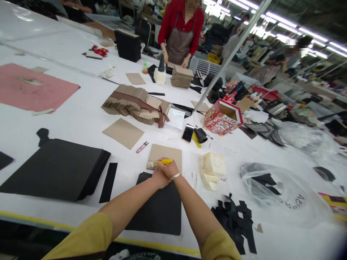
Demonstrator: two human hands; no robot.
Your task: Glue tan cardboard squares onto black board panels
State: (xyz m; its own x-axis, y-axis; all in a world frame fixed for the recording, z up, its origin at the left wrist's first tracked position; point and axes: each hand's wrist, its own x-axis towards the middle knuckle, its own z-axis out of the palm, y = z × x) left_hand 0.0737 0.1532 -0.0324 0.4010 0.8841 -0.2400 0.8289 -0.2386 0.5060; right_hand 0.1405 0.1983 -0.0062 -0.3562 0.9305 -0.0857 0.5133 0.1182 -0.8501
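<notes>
Above a white table [81,124], right hand [170,169] grips brush [167,161], bristles [150,164] leftward; left hand [160,180] unclear.

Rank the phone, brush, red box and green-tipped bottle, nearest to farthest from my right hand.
1. Brush: in your right hand.
2. Phone: ahead, slightly right.
3. Red box: farther ahead, right.
4. Green-tipped bottle: far across the table, left.

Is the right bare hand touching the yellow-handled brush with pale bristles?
Touching: the head view shows the right hand gripping the yellow-handled brush by its handle.
</notes>
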